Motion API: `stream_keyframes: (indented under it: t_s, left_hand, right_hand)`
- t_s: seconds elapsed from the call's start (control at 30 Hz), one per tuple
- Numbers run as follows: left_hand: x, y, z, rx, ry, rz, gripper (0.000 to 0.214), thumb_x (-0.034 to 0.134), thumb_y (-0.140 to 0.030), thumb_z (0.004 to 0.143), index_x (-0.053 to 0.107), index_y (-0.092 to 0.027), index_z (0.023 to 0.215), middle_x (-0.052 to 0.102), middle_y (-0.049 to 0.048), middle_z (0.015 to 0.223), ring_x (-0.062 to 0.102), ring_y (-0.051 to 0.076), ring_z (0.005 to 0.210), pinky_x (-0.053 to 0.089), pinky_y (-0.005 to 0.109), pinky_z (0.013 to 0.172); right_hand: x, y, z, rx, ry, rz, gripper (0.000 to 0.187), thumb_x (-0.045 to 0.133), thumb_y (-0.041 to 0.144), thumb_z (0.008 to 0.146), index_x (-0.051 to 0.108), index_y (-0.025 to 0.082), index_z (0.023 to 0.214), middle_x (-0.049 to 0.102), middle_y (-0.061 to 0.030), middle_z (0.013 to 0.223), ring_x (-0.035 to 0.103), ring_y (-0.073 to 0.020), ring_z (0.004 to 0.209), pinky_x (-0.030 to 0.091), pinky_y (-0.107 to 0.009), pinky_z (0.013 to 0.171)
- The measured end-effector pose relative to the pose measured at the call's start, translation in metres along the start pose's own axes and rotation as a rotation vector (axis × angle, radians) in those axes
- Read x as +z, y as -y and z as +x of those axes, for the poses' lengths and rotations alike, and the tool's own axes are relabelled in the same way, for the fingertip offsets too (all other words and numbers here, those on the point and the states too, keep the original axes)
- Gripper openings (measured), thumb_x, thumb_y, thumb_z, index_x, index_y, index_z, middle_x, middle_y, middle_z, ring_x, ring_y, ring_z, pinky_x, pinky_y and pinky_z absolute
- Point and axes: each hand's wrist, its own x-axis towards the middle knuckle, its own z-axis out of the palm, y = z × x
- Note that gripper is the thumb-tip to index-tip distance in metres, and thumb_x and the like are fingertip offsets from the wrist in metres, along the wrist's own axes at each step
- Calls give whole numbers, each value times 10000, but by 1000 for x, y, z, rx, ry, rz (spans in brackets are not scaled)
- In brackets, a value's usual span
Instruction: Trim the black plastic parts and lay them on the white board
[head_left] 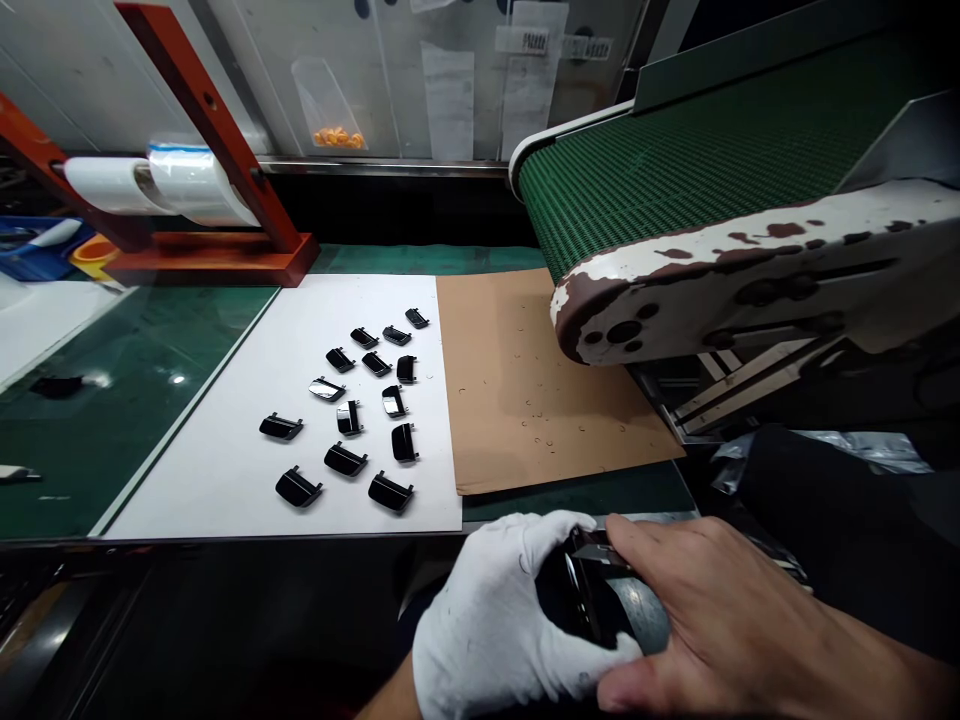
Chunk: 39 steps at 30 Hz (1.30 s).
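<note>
My left hand (499,610), in a white cotton glove, and my bare right hand (724,610) both grip a glossy black plastic part (581,590) at the bottom of the view. Much of that part is hidden by my fingers. Beyond my hands, several similar black parts with small tabs (367,400) lie apart from one another on a white sheet (225,490). None of them touches my hands. One of these parts shows a bright reflection.
A brown cardboard sheet (540,390) lies right of the white sheet, under a green conveyor belt (675,150) with a chipped white frame (720,270). Behind stands an orange rack holding white film rolls (161,180). Green matting (105,410) covers the bench.
</note>
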Motion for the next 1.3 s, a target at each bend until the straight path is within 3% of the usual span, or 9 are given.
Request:
stream_keyframes:
  t_s: [0.23,0.43,1.3]
  left_hand:
    - [2,-3,-1,-19,-20,-22,406,805,-280,609,682,-207,990,707,-8,889,650,188,756,506,263,754]
    - [4,-2,0,-6,-42,-29,426,814,-242,585,681,-224,989,716,-19,887,668,196,804,509,256,776]
    - [9,4,-1,-75,-104,72,447,820,-285,542,694,-188,959,718,39,883,664,257,847,523,372,844]
  right_hand:
    - [7,-4,0,-84,-105,-64,868,40,930,604,498,199,701,636,-107,644,618,-273,529,456,-386,497]
    - [13,-10,0,-202,-242,-114,843,90,885,692,547,177,671,614,-71,561,583,-227,428,421,-342,411]
    - [18,-12,0,-361,-430,-275,803,104,758,835,602,160,639,595,-41,483,591,-204,387,402,-323,392]
